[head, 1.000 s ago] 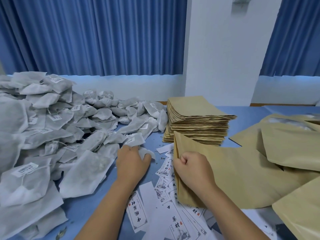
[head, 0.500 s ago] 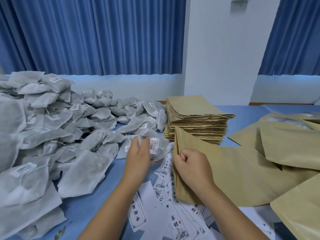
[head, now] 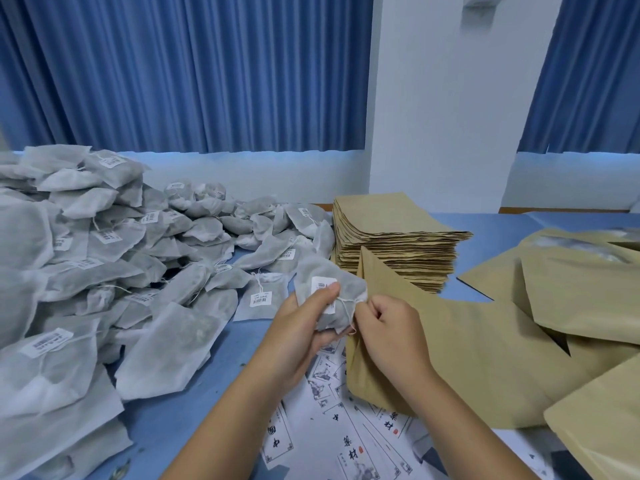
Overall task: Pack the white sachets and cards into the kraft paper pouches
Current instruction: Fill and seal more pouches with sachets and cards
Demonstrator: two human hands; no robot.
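The left hand (head: 298, 336) grips 1 white sachet (head: 313, 271) between thumb and curled fingers, thumb pressed on its barcode label, lifted clear of the blue table (head: 214, 355). The right hand (head: 393, 332) pinches the near edge of a kraft pouch (head: 485, 358) at its mouth, fingers curled tight. What the coming move turns on: the pouch lies flat with its long axis running from 9 to 3 o'clock, mouth at the 9 o'clock end, and the sachet sits just beside that mouth at its 9 o'clock, about touching the right fingertips. The sachet's length runs roughly 12 to 6, crosswise to the pouch, so it probably needs turning or feeding corner-first toward 3 o'clock. How far the mouth gapes cannot be told. The left hand is the nearer carrier. The loose sachet pile (head: 104, 258) lies at 9 to 10 o'clock of the hands, the printed cards (head: 346, 431) at 6 o'clock, the flat pouch stack (head: 391, 220) at 12 to 1 o'clock.
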